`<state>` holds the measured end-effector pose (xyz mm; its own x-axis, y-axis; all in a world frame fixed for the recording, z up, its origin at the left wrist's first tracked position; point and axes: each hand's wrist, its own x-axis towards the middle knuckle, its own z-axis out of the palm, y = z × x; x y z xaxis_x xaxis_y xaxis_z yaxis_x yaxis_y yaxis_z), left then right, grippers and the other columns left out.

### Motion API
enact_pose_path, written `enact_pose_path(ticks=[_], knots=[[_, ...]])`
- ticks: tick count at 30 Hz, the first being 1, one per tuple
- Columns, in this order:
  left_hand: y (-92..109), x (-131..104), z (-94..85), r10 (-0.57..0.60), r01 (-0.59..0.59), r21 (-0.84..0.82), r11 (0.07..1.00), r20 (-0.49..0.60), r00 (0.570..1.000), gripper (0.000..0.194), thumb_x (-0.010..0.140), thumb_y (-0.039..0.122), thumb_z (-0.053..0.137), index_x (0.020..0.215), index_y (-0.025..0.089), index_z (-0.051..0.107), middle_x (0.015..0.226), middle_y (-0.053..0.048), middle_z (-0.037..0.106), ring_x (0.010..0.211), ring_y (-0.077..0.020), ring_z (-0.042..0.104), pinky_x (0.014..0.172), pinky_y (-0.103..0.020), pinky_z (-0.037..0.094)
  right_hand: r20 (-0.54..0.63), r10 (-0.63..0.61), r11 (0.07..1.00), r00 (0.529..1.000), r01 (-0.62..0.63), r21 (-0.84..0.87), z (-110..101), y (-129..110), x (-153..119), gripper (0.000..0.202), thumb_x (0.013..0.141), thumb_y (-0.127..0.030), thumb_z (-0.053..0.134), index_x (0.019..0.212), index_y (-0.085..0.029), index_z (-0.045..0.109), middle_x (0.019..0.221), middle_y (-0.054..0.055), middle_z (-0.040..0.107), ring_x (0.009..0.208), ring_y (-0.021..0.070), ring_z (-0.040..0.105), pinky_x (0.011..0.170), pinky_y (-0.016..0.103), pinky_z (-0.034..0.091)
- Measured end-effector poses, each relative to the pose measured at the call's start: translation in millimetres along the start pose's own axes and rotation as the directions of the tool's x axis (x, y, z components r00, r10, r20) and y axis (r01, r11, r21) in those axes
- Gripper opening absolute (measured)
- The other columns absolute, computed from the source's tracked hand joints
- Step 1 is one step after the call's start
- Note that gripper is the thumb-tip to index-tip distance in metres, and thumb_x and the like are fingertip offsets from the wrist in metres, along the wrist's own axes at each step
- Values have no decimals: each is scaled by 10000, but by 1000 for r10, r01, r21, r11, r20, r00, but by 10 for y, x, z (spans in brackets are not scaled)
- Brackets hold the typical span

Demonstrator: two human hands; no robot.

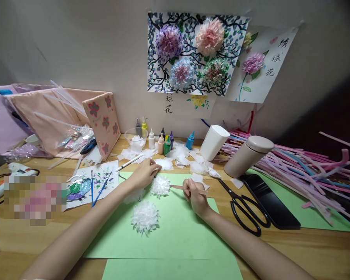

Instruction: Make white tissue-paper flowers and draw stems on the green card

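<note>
A fluffy white paper flower (160, 186) rests on the green paper (181, 233). My left hand (146, 174) is at its upper left edge, fingers curled and closed on it; the exact contact is partly hidden. In my right hand (195, 194) is a slim paintbrush (177, 187) with a pinkish-brown handle, its tip at the flower's right side. Nearer me lies a second white paper flower (145, 217). Part of a third white flower (135, 195) shows beneath my left wrist.
White paper scraps (182, 155) and paint bottles (167, 146) lie behind my hands. To the right are black scissors (245, 210), a phone (271, 200), a tumbler (249, 155) and pipe cleaners (303, 167). At left are blue brushes (102, 188), a paint palette (86, 186) and a glue gun (19, 171).
</note>
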<state>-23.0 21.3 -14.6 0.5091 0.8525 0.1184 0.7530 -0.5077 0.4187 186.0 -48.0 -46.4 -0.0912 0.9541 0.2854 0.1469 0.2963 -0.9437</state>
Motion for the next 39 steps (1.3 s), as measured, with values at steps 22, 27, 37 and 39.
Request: enact_pose_path(ticks=[22, 27, 37, 39], knots=[[231, 457, -30, -344, 334, 99, 937, 100, 934, 133, 716, 252, 495, 690, 164, 592, 789, -68, 661, 749, -202, 596, 554, -254, 360, 32, -41, 999, 999, 42, -14, -11, 0, 4, 508, 929, -410, 255, 479, -194, 349, 443, -38, 338, 412, 91, 325, 461, 251, 277], [157, 411, -75, -338, 337, 50, 940, 25, 941, 135, 729, 268, 492, 748, 163, 576, 813, -59, 655, 758, -189, 588, 571, -247, 369, 23, -61, 998, 998, 62, -21, -7, -9, 6, 515, 929, -412, 250, 475, -192, 353, 439, -36, 342, 415, 91, 331, 466, 250, 284], [8, 85, -403, -225, 227, -6, 974, -164, 960, 117, 772, 255, 469, 735, 170, 540, 781, -35, 637, 741, -169, 572, 627, -257, 400, -15, -106, 994, 994, 106, -35, -12, -12, -9, 505, 926, -406, 246, 499, -189, 405, 480, -21, 390, 455, 103, 380, 479, 247, 309], [95, 5, -459, -226, 211, -108, 972, -161, 961, 145, 779, 297, 494, 746, 169, 553, 782, -27, 641, 726, -153, 572, 633, -249, 413, -10, -120, 992, 993, 120, -33, -17, -7, -17, 511, 923, -409, 244, 494, -190, 414, 476, -18, 398, 450, 104, 381, 474, 249, 309]])
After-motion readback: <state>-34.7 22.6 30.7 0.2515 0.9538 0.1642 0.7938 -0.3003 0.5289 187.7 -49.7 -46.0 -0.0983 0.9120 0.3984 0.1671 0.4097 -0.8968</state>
